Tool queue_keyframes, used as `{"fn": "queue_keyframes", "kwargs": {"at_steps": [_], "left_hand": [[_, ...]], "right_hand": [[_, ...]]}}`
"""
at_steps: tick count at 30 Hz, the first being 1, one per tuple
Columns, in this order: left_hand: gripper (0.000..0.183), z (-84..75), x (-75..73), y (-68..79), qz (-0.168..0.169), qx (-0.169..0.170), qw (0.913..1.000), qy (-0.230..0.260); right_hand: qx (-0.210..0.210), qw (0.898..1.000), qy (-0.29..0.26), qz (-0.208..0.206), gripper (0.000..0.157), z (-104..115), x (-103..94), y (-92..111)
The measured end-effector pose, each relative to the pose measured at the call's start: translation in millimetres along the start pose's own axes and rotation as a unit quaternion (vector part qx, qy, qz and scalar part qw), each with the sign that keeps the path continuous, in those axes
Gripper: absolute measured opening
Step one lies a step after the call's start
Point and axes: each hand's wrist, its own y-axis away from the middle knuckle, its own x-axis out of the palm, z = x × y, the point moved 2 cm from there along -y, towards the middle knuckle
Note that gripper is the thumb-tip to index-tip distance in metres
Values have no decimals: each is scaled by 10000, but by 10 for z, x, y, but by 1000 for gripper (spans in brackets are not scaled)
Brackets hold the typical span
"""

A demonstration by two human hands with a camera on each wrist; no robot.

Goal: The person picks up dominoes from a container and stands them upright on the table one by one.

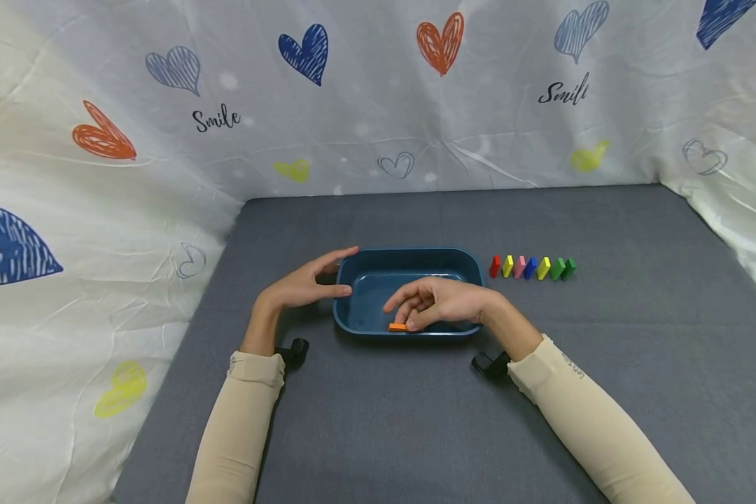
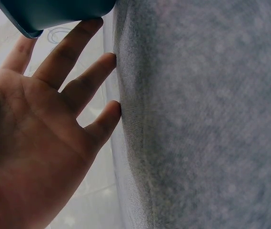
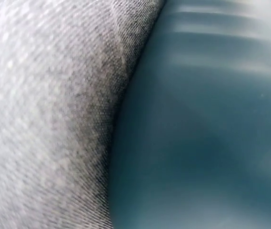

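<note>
A dark blue rectangular tray (image 1: pixel 353 318) sits on the grey cloth. My left hand (image 1: pixel 305 283) is at its left end, thumb over the rim and index finger along the far left corner. In the left wrist view the left hand's (image 2: pixel 45 109) fingers are spread and nearly straight, the middle fingertip against the tray's (image 2: pixel 73 9) outer wall. My right hand (image 1: pixel 447 302) reaches into the tray over its near right part, fingers curled, pinching an orange domino block (image 1: pixel 397 327) near the front wall. The right wrist view shows only the tray's (image 3: pixel 197 119) outer side and cloth.
Right of the tray stands a row of small domino blocks: red (image 1: pixel 494 266), yellow (image 1: pixel 507 266), pink (image 1: pixel 519 267), blue (image 1: pixel 530 268), another yellow (image 1: pixel 544 268) and green (image 1: pixel 557 269). A white curtain (image 1: pixel 365 105) with printed hearts hangs behind and at the sides.
</note>
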Motion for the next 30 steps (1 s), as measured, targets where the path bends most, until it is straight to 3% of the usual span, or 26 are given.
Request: {"fn": "queue_keyframes", "kwargs": {"at_steps": [18, 30], "left_hand": [[77, -5, -3, -2, 38, 40, 10000, 16], [77, -35, -1, 21, 31, 49, 10000, -26]], "right_hand": [[96, 9998, 174, 85, 40, 16, -5, 6], [-137, 9952, 938, 222, 34, 87, -7, 44]]}}
